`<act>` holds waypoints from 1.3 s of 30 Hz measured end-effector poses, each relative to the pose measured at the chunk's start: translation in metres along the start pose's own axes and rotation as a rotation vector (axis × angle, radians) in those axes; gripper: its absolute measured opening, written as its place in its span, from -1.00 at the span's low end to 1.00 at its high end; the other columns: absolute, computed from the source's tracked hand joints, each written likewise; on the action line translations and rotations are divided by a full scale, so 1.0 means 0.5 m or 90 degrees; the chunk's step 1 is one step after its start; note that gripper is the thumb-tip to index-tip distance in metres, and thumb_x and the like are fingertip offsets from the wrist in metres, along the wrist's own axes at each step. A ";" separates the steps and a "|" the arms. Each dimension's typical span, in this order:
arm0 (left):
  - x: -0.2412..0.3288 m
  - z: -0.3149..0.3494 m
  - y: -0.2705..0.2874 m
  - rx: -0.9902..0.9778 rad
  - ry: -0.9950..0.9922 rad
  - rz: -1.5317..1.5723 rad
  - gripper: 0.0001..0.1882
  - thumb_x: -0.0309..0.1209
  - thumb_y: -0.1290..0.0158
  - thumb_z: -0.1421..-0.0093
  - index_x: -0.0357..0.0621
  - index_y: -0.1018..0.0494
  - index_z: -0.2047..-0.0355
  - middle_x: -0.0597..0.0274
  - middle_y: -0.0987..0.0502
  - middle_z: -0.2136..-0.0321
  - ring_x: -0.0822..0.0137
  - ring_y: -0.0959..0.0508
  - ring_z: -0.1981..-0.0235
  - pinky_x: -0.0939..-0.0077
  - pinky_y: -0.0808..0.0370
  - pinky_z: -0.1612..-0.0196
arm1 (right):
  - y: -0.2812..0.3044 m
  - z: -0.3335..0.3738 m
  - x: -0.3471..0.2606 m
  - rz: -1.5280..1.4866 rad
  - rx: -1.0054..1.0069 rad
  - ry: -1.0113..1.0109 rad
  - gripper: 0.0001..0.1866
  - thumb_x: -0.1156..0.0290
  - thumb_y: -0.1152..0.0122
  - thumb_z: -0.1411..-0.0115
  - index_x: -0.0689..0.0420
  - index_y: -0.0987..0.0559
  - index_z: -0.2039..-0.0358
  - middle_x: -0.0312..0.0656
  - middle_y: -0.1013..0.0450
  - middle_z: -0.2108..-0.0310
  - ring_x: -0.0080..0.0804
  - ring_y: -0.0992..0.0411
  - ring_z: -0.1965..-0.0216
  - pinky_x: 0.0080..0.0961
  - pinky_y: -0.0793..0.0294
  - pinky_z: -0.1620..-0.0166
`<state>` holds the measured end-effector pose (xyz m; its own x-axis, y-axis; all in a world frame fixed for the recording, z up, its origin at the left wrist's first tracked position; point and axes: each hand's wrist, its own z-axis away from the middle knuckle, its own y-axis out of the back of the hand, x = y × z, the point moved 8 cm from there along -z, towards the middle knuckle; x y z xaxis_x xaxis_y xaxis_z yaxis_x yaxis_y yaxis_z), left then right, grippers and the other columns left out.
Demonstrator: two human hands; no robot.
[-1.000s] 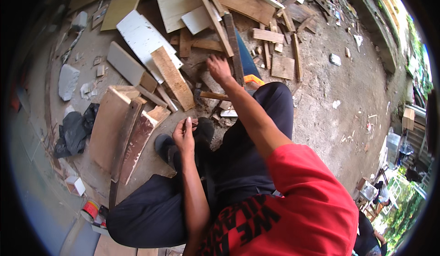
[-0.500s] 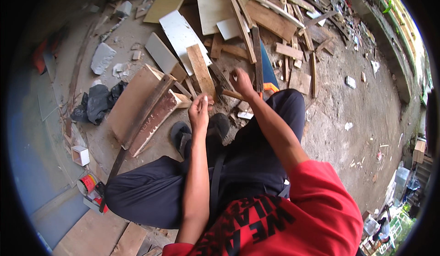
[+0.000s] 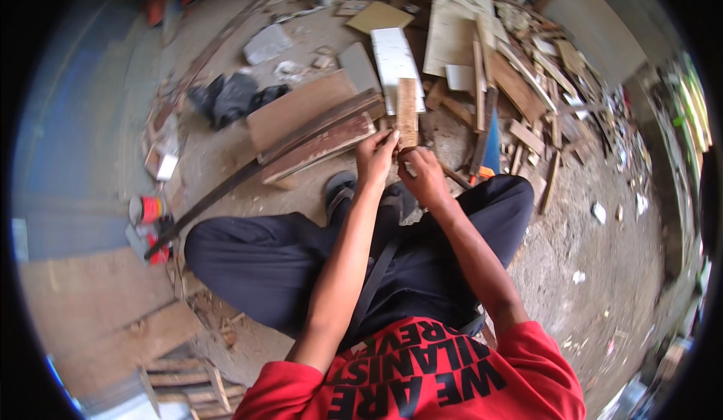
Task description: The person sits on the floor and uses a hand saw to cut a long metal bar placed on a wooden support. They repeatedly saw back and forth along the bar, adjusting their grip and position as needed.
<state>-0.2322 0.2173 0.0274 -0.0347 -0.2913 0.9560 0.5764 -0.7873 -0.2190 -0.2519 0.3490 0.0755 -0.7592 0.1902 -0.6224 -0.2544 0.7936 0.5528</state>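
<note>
The left hand (image 3: pixel 374 156) and right hand (image 3: pixel 426 175) hang close together above a pair of sandals (image 3: pixel 340 188), the left with thumb against fingertips, the right with fingers curled; whether either grips anything small cannot be told. Just beyond them, amid scrap wood, is a light-brown plank (image 3: pixel 407 108), its long axis running almost straight away from the body, near end by the fingertips, far end overlapping a white board (image 3: pixel 388 55) in this view. Whether the fingers touch it is unclear. At left, a dark wooden strip (image 3: pixel 226 194) slants across, its far end toward the plank. At right, a saw's blue blade (image 3: pixel 492 145) points away from its orange handle (image 3: pixel 486 171).
</note>
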 end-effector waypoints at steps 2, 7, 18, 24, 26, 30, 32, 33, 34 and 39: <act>0.047 0.015 0.065 0.066 -0.058 0.020 -0.80 -0.36 -0.11 -0.31 -0.27 -0.59 0.24 0.34 -0.58 0.45 0.56 -0.51 0.46 0.64 -0.44 0.38 | -0.007 -0.035 -0.053 -0.002 -0.025 -0.005 -0.67 0.56 -0.37 0.02 0.13 -0.53 0.20 -0.08 -0.46 0.25 0.01 -0.43 0.19 -0.20 -0.41 0.12; 0.151 0.091 0.280 0.322 -0.210 -0.005 -0.77 -0.35 -0.03 -0.36 -0.26 -0.58 0.22 0.42 -0.53 0.52 0.63 -0.44 0.57 0.69 -0.34 0.51 | -0.063 -0.132 -0.148 0.005 -0.009 0.019 -0.68 0.50 -0.28 -0.13 0.16 -0.51 0.08 0.00 -0.47 0.18 0.05 -0.45 0.14 -0.15 -0.43 0.08; 0.044 0.179 0.618 0.708 -0.284 -0.075 -0.67 -0.27 -0.08 -0.29 -0.27 -0.40 0.09 0.16 -0.56 0.31 0.30 -0.57 0.40 0.40 -0.49 0.27 | -0.460 -0.252 -0.162 0.267 -0.371 0.245 -0.39 0.08 -0.27 -0.17 -0.07 -0.39 -0.21 -0.14 -0.36 -0.14 -0.17 -0.28 -0.22 -0.05 -0.20 -0.24; 0.140 0.041 0.639 0.316 -0.167 -0.459 -0.19 -0.03 -0.43 0.11 -0.21 -0.39 -0.06 -0.11 -0.54 0.05 0.05 -0.58 0.07 0.24 -0.50 -0.01 | -0.317 -0.297 -0.029 0.121 -0.215 0.040 -0.39 0.07 -0.28 -0.20 0.07 -0.40 -0.19 0.03 -0.36 -0.15 -0.04 -0.35 -0.17 -0.01 -0.26 -0.22; 0.121 0.023 0.683 0.212 -0.100 -0.533 -0.14 -0.03 -0.42 0.10 -0.15 -0.36 -0.15 -0.16 -0.51 -0.03 -0.01 -0.56 -0.02 0.22 -0.50 -0.05 | -0.219 -0.313 0.037 0.113 -0.159 0.024 -0.45 0.24 -0.29 -0.19 0.21 -0.42 -0.14 0.09 -0.40 -0.09 0.07 -0.41 -0.09 -0.16 -0.39 -0.18; 0.134 0.007 0.689 0.144 -0.062 -0.665 -0.25 -0.11 -0.36 0.00 -0.03 -0.39 -0.18 -0.15 -0.56 0.04 0.02 -0.58 0.00 0.22 -0.52 -0.02 | -0.141 -0.300 0.127 0.152 -0.264 0.068 -0.40 0.40 -0.29 -0.11 0.25 -0.39 -0.17 0.13 -0.39 -0.12 0.04 -0.37 -0.15 -0.22 -0.37 -0.22; 0.138 -0.004 0.672 0.122 -0.073 -0.638 -0.30 -0.12 -0.35 -0.02 -0.01 -0.42 -0.16 -0.13 -0.56 0.03 0.02 -0.59 0.00 0.22 -0.52 -0.01 | -0.160 -0.291 0.127 0.180 -0.338 0.057 -0.37 0.40 -0.32 -0.08 0.22 -0.39 -0.18 0.11 -0.40 -0.12 0.02 -0.37 -0.15 -0.23 -0.38 -0.21; 0.144 -0.010 0.666 0.115 -0.081 -0.626 -0.33 -0.13 -0.34 -0.03 0.00 -0.43 -0.15 -0.13 -0.56 0.02 0.02 -0.59 0.01 0.23 -0.52 -0.01 | -0.168 -0.296 0.129 0.188 -0.353 0.073 -0.38 0.40 -0.33 -0.07 0.21 -0.40 -0.17 0.11 -0.42 -0.10 0.02 -0.39 -0.13 -0.22 -0.40 -0.19; 0.149 -0.018 0.654 0.123 -0.109 -0.638 -0.42 -0.16 -0.31 -0.06 0.01 -0.49 -0.10 -0.11 -0.57 0.05 0.02 -0.61 0.05 0.24 -0.53 0.02 | -0.174 -0.299 0.140 0.208 -0.374 0.059 -0.39 0.39 -0.33 -0.07 0.19 -0.42 -0.16 0.11 -0.44 -0.07 0.03 -0.41 -0.10 -0.21 -0.42 -0.17; 0.149 -0.030 0.645 0.134 -0.137 -0.666 -0.47 -0.21 -0.31 -0.08 -0.06 -0.52 -0.06 -0.14 -0.60 0.12 0.07 -0.64 0.13 0.30 -0.53 0.09 | -0.193 -0.318 0.164 0.273 -0.437 0.037 -0.47 0.37 -0.33 -0.08 0.12 -0.49 -0.10 0.11 -0.52 0.06 0.06 -0.49 0.03 -0.17 -0.50 -0.06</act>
<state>-0.0612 -0.0665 0.0252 -0.4579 0.5867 0.6679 0.4737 -0.4746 0.7418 -0.3848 0.1961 0.0593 -0.8989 0.3523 -0.2606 -0.2312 0.1238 0.9650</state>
